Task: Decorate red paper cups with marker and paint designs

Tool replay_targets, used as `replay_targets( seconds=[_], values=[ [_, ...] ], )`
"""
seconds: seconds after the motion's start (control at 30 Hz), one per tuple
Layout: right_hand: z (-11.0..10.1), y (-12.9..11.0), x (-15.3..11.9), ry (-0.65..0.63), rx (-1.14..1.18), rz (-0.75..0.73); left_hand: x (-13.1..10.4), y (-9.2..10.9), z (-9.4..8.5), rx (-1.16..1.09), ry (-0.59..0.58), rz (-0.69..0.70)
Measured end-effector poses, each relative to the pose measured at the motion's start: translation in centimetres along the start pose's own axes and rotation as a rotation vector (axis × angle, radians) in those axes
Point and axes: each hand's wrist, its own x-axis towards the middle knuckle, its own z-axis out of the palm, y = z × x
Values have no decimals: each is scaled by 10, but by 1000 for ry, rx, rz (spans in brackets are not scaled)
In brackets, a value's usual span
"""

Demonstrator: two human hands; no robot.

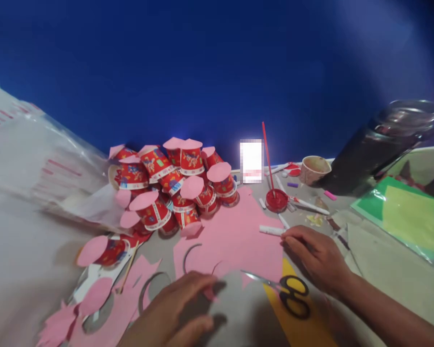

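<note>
The white pen (271, 230) is poking out from the right hand (313, 258), which is pinching it between thumb and finger over the edge of the big pink paper (235, 236). The left hand (183, 306) is bending its fingers, with the thumb wide apart, and is holding nothing I can see. Scissors (275, 285) are lying between the hands, partly on yellow paper (307, 327). Red cups (171, 182) are sitting in a heap beside the pink paper.

White marker (270, 230) | near-horizontal | over right side of pink paper (235, 231)
</note>
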Motion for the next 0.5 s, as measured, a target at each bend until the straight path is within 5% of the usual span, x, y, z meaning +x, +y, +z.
replay_targets(
  seconds=[0.1, 0.23, 0.5],
  values=[
    [-3, -4, -2, -92, -18, 17, 12, -18, 41, 91, 239, -63],
    [-4, -5, -3, -133, -50, -4, 16, -32, 73, 185, 288, -25],
    [0, -2, -3, -229, -73, -52, 31, -18, 65, 322, 267, -224]
  ],
)
